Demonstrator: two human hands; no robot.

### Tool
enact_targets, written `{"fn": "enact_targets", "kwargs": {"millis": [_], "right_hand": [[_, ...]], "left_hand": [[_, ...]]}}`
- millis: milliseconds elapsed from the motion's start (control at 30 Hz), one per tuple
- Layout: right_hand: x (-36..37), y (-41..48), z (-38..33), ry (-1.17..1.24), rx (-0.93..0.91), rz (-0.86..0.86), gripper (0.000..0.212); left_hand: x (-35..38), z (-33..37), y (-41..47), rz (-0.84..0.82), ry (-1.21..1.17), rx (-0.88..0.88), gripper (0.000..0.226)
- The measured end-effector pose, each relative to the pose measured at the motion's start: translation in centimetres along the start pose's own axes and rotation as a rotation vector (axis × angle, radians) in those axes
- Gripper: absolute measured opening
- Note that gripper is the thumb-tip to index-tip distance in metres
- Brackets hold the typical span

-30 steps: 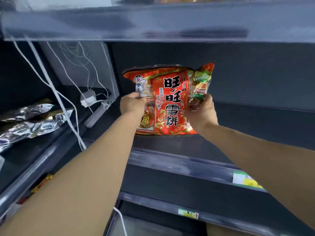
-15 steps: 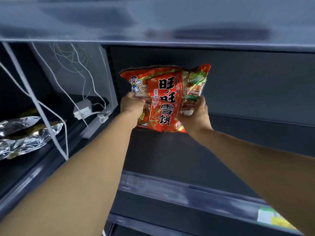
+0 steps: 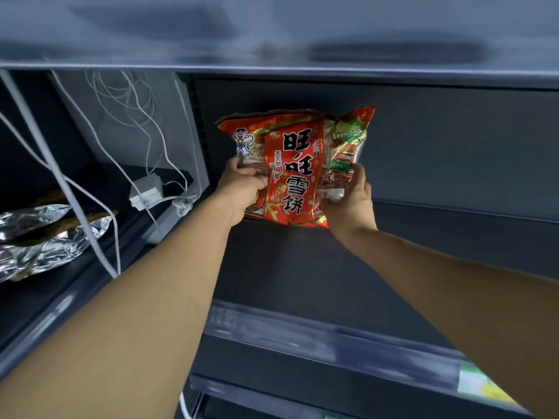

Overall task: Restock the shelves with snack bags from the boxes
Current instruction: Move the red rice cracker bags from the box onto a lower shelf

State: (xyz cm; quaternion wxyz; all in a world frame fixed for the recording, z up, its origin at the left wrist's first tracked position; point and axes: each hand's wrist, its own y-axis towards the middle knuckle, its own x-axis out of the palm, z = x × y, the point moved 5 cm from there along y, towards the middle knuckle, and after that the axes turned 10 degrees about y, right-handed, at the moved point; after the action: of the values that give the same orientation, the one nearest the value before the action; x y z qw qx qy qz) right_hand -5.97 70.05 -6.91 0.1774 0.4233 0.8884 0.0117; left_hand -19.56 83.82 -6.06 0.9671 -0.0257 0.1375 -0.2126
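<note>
A big red snack bag [image 3: 298, 152] with black Chinese characters stands upright at the back left of a dark shelf [image 3: 302, 267]. My left hand [image 3: 242, 189] grips its left side, fingers curled over the front. My right hand [image 3: 351, 201] grips the bag's lower right edge. The bag's bottom edge sits at the level of the shelf board, close to the rear panel; I cannot tell whether it touches.
The shelf above [image 3: 272, 34] overhangs the bag closely. In the left bay, white cables [image 3: 145, 140] and a white power adapter [image 3: 146, 190] hang by the divider, with silver foil bags [image 3: 39, 237] lying there. A price rail [image 3: 332, 340] with a green-yellow label [image 3: 481, 385] runs along the shelf's front edge.
Both hands have pushed the red bag deeper into the shelf toward the rear panel, and the view has moved closer and tilted upward. The hold on the bag is unchanged.
</note>
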Motion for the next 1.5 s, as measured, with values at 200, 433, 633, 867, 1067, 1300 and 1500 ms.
{"fn": "enact_targets", "kwargs": {"millis": [200,433,633,867,1067,1300,1500], "right_hand": [[-2.1,-2.8,-1.3,-0.209,-0.069,-0.087,0.065],[-10.0,-9.7,-2.3,-0.373,-0.224,-0.220,0.049],[-22.8,-16.2,-1.2,-0.484,-0.208,-0.233,0.044],[-42.2,-24.8,3.3,-0.611,-0.071,-0.173,0.041],[-60.5,-32.9,10.0,-0.696,0.178,-0.078,0.036],[-74.7,-40.1,17.6,-0.650,0.552,0.022,0.031],[-76.9,-41.6,24.3,-0.633,0.744,-0.090,0.036]], "left_hand": [[0.5,0.9,-4.5,0.066,0.026,0.004,0.058],[6.0,3.2,-13.8,-0.082,0.277,0.108,0.038],[15.5,6.3,-25.9,-0.301,0.413,0.202,0.033],[31.2,8.0,-42.4,-0.597,0.489,0.278,0.030],[45.7,7.7,-56.3,-0.878,0.475,0.208,0.034],[57.3,3.9,-65.8,-1.001,0.550,0.029,0.034],[60.4,-1.1,-66.3,-0.917,0.637,-0.255,0.023]]}}
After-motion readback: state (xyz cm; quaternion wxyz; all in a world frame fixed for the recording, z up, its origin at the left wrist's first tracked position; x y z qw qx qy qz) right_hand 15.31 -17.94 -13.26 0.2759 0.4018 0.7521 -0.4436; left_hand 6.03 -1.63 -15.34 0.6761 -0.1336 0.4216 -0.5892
